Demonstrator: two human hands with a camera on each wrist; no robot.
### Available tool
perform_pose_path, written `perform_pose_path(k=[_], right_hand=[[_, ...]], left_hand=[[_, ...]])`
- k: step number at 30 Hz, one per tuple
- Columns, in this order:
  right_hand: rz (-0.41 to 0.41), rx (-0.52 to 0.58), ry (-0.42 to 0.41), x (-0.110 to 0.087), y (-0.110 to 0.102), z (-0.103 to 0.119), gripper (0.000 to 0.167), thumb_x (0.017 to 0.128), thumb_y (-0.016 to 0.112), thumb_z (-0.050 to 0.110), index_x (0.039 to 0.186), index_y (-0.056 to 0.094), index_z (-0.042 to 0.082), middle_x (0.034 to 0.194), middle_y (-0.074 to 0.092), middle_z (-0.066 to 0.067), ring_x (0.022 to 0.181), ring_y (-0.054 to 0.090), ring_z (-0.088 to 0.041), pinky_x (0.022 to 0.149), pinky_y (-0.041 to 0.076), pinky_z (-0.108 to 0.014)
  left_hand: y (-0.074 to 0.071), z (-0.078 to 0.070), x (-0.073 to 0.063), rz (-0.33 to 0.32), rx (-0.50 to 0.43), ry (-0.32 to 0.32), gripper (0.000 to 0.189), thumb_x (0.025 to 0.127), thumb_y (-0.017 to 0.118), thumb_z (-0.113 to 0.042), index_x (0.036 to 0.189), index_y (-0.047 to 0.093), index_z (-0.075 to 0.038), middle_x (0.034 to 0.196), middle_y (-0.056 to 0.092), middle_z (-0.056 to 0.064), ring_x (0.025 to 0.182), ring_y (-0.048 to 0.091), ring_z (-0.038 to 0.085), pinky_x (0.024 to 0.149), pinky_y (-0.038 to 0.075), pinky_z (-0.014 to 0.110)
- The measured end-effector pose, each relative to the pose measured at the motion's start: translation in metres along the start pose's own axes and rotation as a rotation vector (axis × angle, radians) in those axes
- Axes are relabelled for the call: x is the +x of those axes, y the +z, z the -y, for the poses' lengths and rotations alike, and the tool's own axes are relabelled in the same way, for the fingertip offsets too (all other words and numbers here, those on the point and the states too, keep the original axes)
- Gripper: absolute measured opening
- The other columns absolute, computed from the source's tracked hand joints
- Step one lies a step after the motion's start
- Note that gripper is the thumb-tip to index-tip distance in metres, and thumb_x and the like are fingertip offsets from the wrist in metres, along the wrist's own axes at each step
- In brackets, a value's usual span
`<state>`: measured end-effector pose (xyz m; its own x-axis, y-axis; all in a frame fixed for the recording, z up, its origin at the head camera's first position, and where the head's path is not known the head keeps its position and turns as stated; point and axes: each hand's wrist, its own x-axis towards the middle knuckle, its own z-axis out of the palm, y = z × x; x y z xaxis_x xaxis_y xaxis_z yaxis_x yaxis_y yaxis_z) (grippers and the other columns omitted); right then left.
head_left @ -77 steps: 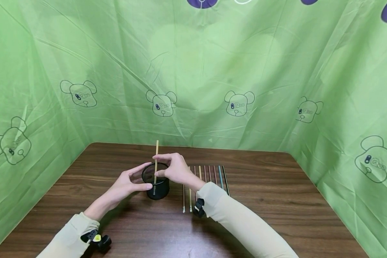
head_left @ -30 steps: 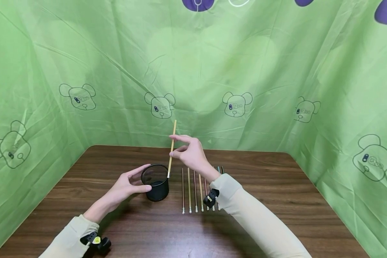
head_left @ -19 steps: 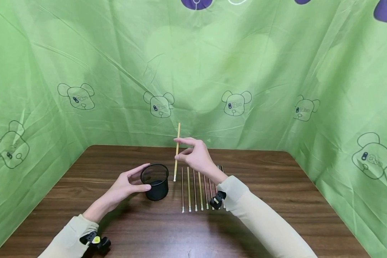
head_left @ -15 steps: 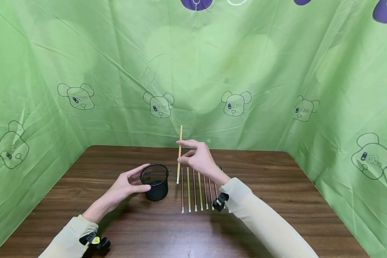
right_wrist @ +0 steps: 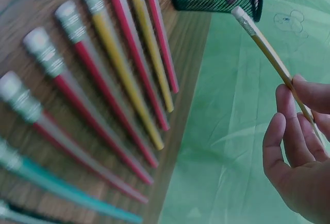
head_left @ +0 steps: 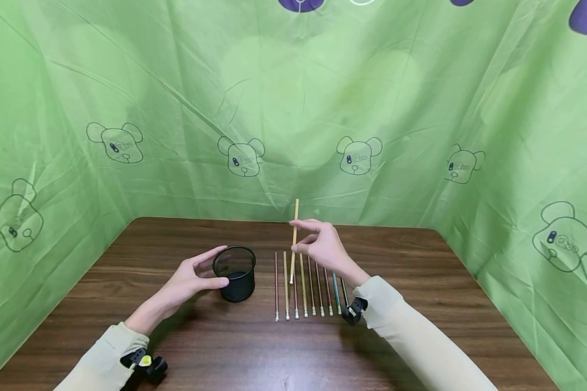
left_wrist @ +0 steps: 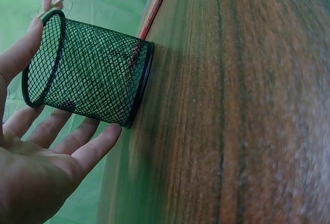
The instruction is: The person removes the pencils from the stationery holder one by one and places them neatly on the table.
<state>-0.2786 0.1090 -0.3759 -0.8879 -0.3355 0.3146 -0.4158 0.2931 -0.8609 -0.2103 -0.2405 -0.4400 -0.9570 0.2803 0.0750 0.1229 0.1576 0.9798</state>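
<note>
A black mesh pencil cup (head_left: 238, 288) stands upright on the table, its mouth facing up. My left hand (head_left: 188, 281) steadies it, thumb at the rim and fingers along the far side; the left wrist view shows the thumb and fingers on opposite sides of the mesh cup (left_wrist: 98, 72). My right hand (head_left: 325, 248) pinches a yellow pencil (head_left: 296, 210) between thumb and fingers. That pencil is nearly vertical, eraser end down, above the row of pencils (head_left: 287, 293). In the right wrist view the yellow pencil (right_wrist: 272, 54) has a white eraser and metal band.
Several pencils lie side by side right of the cup, erasers toward me: dark red ones, yellow ones, a blue pencil (head_left: 336, 290) and a dark one partly behind my right wrist. The wooden table (head_left: 215, 347) ends at green cloth (head_left: 293, 108) behind and at both sides.
My right hand has lifted the yellow pencil out of the cup and carried it rightward, then lower, over the row of pencils. The left hand and cup have barely moved.
</note>
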Motion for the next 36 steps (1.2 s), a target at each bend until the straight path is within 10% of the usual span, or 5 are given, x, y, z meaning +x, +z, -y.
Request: perform_pose_path(k=[9, 26, 36], right_hand=[[-0.002, -0.047, 0.060, -0.013, -0.025, -0.023, 0.061, 0.081, 0.087, -0.005, 0.138, 0.072, 0.012, 0.138, 0.067, -0.011, 0.082, 0.077, -0.022, 0.062, 0.057, -0.031], [0.042, -0.147, 0.151, -0.037, -0.077, -0.051, 0.059, 0.082, 0.086, -0.004, 0.138, 0.069, 0.004, 0.141, 0.065, -0.017, 0.082, 0.078, -0.021, 0.100, 0.052, -0.052], [0.095, -0.116, 0.255, -0.043, -0.095, -0.065, 0.059, 0.081, 0.083, -0.008, 0.138, 0.067, -0.001, 0.138, 0.063, -0.028, 0.071, 0.072, -0.017, 0.077, 0.059, -0.031]], left_hand=[[-0.001, 0.000, 0.001, 0.002, -0.006, -0.006, 0.082, 0.091, 0.086, -0.016, 0.162, 0.045, -0.019, 0.155, 0.052, 0.018, 0.137, 0.053, 0.042, 0.096, 0.051, 0.029], [-0.001, 0.000, -0.001, -0.006, -0.001, -0.007, 0.082, 0.090, 0.086, -0.015, 0.161, 0.046, -0.020, 0.154, 0.054, 0.018, 0.138, 0.052, 0.040, 0.096, 0.051, 0.029], [0.001, -0.003, -0.001, -0.008, -0.009, -0.008, 0.083, 0.090, 0.086, -0.015, 0.162, 0.044, -0.018, 0.154, 0.053, 0.017, 0.139, 0.051, 0.040, 0.096, 0.051, 0.029]])
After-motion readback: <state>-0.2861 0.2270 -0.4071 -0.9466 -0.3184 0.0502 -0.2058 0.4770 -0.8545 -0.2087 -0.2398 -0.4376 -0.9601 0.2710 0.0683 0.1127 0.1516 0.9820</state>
